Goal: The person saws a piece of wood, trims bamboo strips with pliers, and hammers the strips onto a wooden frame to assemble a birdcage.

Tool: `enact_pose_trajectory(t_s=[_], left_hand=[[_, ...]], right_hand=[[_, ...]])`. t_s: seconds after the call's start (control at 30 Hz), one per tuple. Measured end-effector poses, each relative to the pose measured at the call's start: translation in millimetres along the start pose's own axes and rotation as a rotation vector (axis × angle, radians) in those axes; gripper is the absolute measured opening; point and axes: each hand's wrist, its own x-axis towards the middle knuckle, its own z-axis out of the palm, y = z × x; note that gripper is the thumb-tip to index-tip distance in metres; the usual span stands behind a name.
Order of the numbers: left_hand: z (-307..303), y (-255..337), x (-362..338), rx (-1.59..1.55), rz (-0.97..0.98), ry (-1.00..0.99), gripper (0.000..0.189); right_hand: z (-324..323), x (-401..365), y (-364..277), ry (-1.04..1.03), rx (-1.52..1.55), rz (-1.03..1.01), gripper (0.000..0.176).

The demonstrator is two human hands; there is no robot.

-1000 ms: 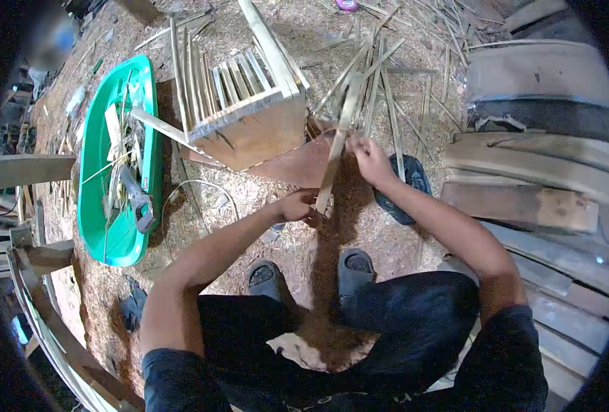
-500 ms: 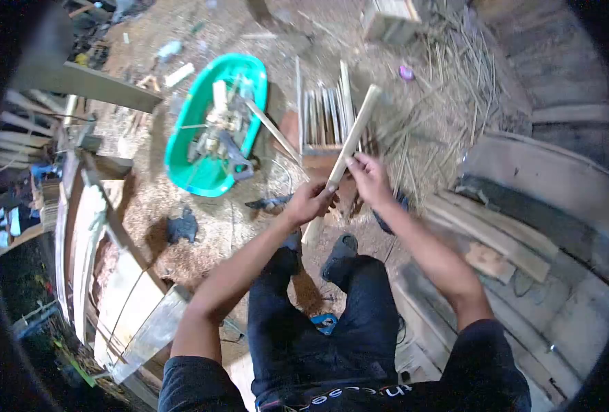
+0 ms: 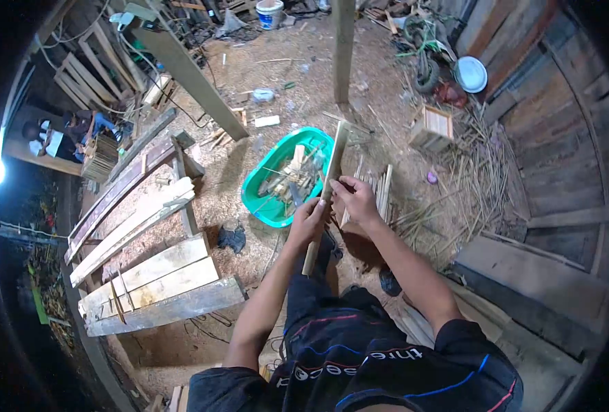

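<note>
A long, flat wooden strip (image 3: 334, 161) stands tilted in front of me, its far end pointing up and away. My left hand (image 3: 307, 221) is closed around its middle from the left. Slightly higher, my right hand (image 3: 357, 200) pinches the strip's right side between thumb and fingers. Just beyond it lies a green plastic tub (image 3: 249, 196) holding wood scraps (image 3: 296, 168) and a dark-handled tool that I cannot make out. Partly hidden behind my right hand, a box of upright wooden sticks (image 3: 385, 194) sits on the floor.
Boards (image 3: 160, 275) lie across a low stand at left. Wooden posts (image 3: 342, 51) rise ahead. A small wooden crate (image 3: 433, 128) and thin sticks (image 3: 414, 230) are at right. Two people (image 3: 78, 130) sit far left. Planks (image 3: 531, 275) lie at lower right.
My view has tilted up and shifted, showing more of the far floor and the people at left. The strip looks turned more edge-on; both hands are still on it.
</note>
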Motion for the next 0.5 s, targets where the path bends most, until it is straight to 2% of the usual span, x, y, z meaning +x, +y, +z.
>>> enact_pose_trajectory(t_s=[0.1,0.23,0.3,0.4,0.5], left_hand=[[-18.5,29.8,40.1,-0.104,-0.002,0.098,0.033],[-51.4,35.8,120.6,-0.101,0.082,0.183,0.034],[-65.2,48.9,145.6,-0.115,0.051,0.200,0.035],[-88.8,88.2,181.7,-0.098,0.018,0.204,0.037],[-107.4,114.3,201.0,-0.033,0.064,0.182,0.039]], right_hand=[[21.4,51.5,-8.4,-0.070,0.012,-0.032,0.025],[40.1,144.5,-17.8,-0.096,-0.013,-0.057,0.022],[49.7,170.1,-44.3,-0.103,-0.002,0.031,0.021],[59.8,227.3,-56.5,-0.102,0.000,-0.113,0.022],[67.6,259.2,-100.8,-0.062,0.003,-0.101,0.023]])
